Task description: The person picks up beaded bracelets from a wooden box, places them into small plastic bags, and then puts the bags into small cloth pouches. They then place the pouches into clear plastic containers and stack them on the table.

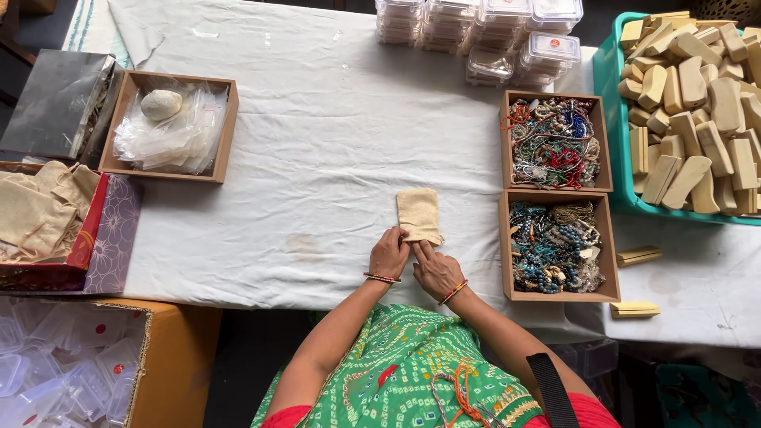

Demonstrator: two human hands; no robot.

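Both hands at the near edge of the worktop (333, 158), side by side, knuckles almost touching. Left hand (388, 254) and right hand (435, 272) each wear a thin red-and-orange bangle at the wrist.

Small cloth pouch (418, 215) lies flat on the white cover, directly beyond the fingertips. Its near edge sits under the grip: the left hand's fingers pinch the near-left corner, the right hand's forefinger presses on the near edge just beside it. Grip is closed on the pouch's near end only; the rest of the pouch lies free, stretching away from the hands.

Pouch: plain beige woven cloth, rectangular, slightly rumpled, no print visible. Whether its mouth is at the near end cannot be told, as the fingers cover it.

Long axis runs straight away from the person, near end at the grip, far end pointing toward the stacked clear plastic boxes (483, 32). Tilted a touch to the left at the far end.

Just right of the grip: two open brown boxes of bead strings, nearer one (555, 247) mostly blue and teal, farther one (552, 143) mixed with red. Well left of the grip: a box of clear plastic bags (170, 127).
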